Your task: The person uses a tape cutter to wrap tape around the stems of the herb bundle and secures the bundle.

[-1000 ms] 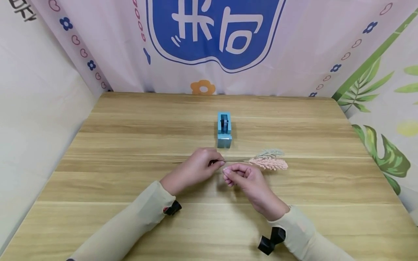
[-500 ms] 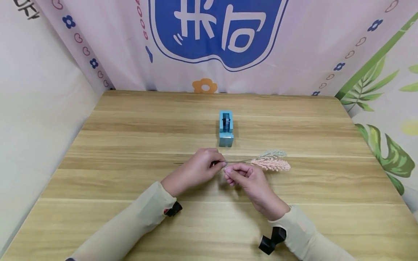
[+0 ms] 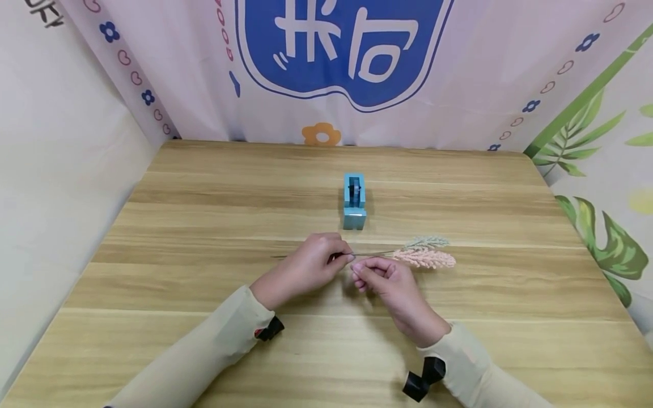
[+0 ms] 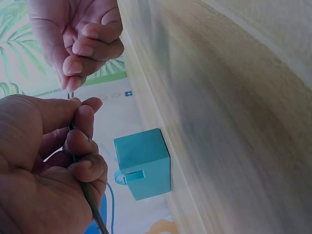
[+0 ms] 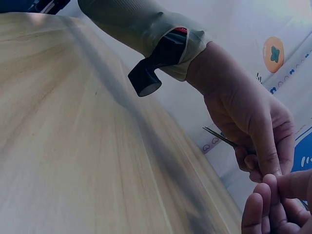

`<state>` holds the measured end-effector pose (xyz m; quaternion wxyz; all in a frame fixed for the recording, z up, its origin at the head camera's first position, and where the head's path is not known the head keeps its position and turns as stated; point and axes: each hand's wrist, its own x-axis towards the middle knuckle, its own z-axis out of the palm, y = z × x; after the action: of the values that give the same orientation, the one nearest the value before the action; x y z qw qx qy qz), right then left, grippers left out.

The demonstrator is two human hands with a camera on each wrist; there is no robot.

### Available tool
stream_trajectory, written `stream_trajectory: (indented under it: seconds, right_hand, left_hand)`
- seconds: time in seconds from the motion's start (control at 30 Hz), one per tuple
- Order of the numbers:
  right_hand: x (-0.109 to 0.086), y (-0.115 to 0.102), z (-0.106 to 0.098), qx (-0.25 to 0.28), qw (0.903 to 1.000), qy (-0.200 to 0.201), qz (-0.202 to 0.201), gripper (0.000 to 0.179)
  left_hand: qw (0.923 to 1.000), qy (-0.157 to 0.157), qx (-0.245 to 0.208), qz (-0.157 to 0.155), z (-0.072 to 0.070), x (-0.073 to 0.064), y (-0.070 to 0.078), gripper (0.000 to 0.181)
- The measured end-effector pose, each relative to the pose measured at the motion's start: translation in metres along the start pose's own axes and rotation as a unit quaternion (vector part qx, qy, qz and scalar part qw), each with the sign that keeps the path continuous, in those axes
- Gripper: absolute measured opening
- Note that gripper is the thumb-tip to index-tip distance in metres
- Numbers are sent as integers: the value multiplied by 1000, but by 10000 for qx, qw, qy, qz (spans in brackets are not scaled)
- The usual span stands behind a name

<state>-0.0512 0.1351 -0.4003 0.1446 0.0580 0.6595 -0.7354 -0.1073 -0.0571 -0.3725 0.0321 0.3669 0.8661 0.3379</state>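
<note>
Two artificial flower sprays lie sideways above the table, one pink [image 3: 425,259] and one pale green [image 3: 427,242], with their heads to the right. My left hand [image 3: 316,258] grips their thin stems [image 4: 92,207] together; the stem ends stick out behind it. Close beside its fingertips, my right hand [image 3: 391,283] pinches thumb against forefinger, its other fingers curled. A tiny clear strip that looks like tape seems to be in that pinch, mostly hidden by the fingertips. Just beyond both hands stands a blue tape dispenser [image 3: 354,218], its cutting end facing me.
The wood-grain table [image 3: 214,192] reaches back to a printed curtain [image 3: 168,68]. On the right hangs a leaf-patterned cloth [image 3: 597,170]. A black wrist camera [image 3: 424,378] is strapped to the right sleeve, and another [image 3: 270,328] to the left.
Both hands stay almost in place, with the left still gripping the stems and the right still pinching beside it. The head view has shifted slightly.
</note>
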Motion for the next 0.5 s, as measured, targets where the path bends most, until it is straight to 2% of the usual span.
stream_trajectory:
  seconds: [0.3,0.5]
  right_hand:
    - [0,1,-1,-46,9999,66,121,19]
    - [3,2,-1,55,9994,106,317,16]
  left_hand:
    - [9999,92,-108,72,2,-1,0,11]
    - [9995,179,-242,54,2,-1,-1,11]
